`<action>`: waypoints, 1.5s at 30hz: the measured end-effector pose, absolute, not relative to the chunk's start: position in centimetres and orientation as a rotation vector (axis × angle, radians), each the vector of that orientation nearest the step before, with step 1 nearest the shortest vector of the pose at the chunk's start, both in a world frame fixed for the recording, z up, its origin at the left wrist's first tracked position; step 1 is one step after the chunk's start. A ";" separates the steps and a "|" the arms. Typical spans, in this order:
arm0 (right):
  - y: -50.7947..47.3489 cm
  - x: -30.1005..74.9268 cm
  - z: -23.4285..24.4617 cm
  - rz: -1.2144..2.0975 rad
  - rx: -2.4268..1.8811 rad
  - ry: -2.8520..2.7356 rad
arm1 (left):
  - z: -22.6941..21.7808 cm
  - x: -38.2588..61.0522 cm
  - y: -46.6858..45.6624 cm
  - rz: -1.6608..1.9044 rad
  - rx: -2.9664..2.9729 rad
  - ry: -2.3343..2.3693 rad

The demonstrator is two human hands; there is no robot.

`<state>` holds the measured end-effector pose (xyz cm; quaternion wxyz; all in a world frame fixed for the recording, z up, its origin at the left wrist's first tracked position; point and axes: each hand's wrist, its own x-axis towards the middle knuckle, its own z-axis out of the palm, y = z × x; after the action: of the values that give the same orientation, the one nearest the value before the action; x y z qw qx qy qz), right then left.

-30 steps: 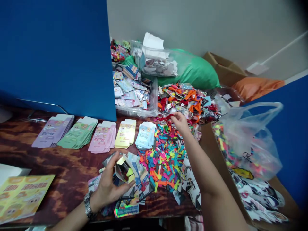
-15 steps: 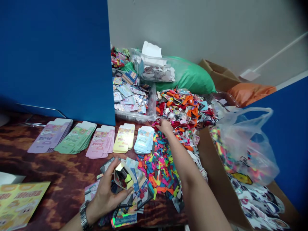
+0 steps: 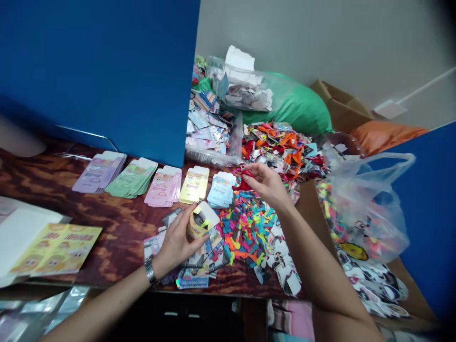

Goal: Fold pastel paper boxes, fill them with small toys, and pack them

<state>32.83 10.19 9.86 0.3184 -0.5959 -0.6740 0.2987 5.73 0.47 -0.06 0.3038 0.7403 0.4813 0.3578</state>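
The wooden tabletop point(image 3: 117, 228) swirls brown and orange. Behind the neon multicoloured balloons point(image 3: 245, 228) on it, card stacks point(image 3: 164, 186) run lilac, green, pink, yellow, blue.

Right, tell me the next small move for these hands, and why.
Probably bring the crumpled red scrap in your right hand over to the small cream-and-yellow folded card box in your left hand. That hand already seems to pinch the scrap, and the box's open end faces up toward it.
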 end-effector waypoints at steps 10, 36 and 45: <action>2.7 23.3 9.5 0.605 -1.301 -2.129 | 0.7 5.9 -1.1 0.959 1.922 1.310; -2.6 23.9 8.2 0.287 -1.191 -2.495 | 1.2 4.3 -3.0 1.040 2.097 1.165; -3.1 24.1 8.4 0.284 -1.094 -2.389 | 1.3 4.0 -3.1 0.991 2.111 1.111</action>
<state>24.13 -3.12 8.43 0.2466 -0.4013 -0.8760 0.1039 4.00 -3.09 1.30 0.2755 0.7856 0.4135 0.3688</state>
